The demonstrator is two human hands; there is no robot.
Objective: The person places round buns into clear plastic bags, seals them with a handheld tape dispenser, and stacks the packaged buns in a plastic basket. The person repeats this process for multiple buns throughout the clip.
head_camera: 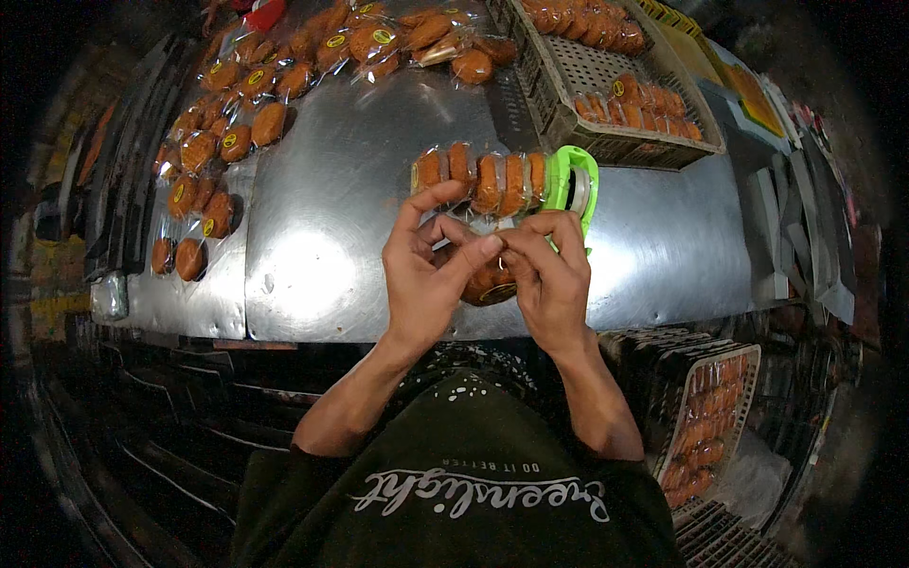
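Between my hands is a clear plastic bag with brown baked rounds inside, low over the metal table. My left hand pinches the gathered plastic between thumb and a finger, its index finger raised. My right hand pinches the same plastic from the other side, fingertips against my left thumb. Just beyond them a row of bagged baked rounds lies on the table. At its right end stands a bright green tape dispenser with a pale roll, partly behind my right hand.
Many bagged rounds with yellow stickers cover the back left of the metal table. A plastic crate with packed rounds stands at the back right. Another crate of rounds is below the table's edge at right. Metal strips lie at far right.
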